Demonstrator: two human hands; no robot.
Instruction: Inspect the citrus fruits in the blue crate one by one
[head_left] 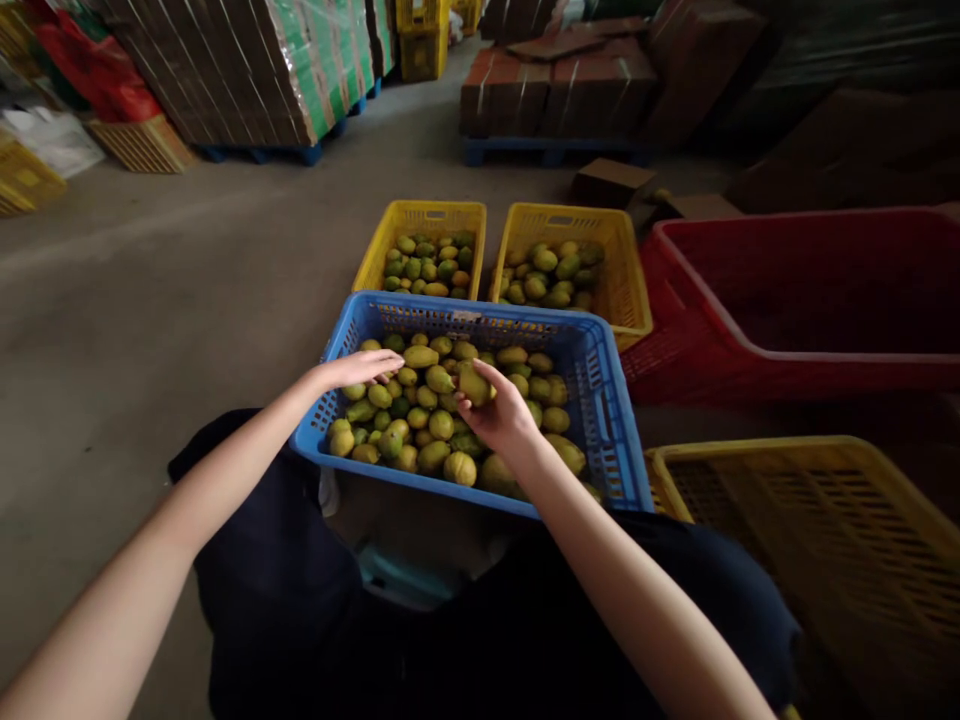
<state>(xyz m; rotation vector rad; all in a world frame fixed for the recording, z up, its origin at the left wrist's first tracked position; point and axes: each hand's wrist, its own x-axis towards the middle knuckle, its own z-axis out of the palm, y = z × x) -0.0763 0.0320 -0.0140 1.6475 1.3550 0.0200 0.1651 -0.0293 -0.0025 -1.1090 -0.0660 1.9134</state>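
A blue plastic crate (600, 400) in front of me holds many yellow-green lemons (441, 425). In my right hand (504, 405) is a lemon (475, 386), gripped between thumb and fingers just above the others. My left hand (364, 368) is over the left side of the crate, palm down with its fingers stretched out. Its fingertips come close to a long yellowish lemon (421, 356); whether they touch any fruit I cannot tell. The undersides of the left fingers are hidden.
Two yellow crates (420, 210) with more lemons stand behind the blue one. To the right are a large red bin (675, 300) and a yellow slatted crate (757, 450). Farther back, stacked cartons (555, 90) and a wrapped stack (217, 80) rest on blue pallets.
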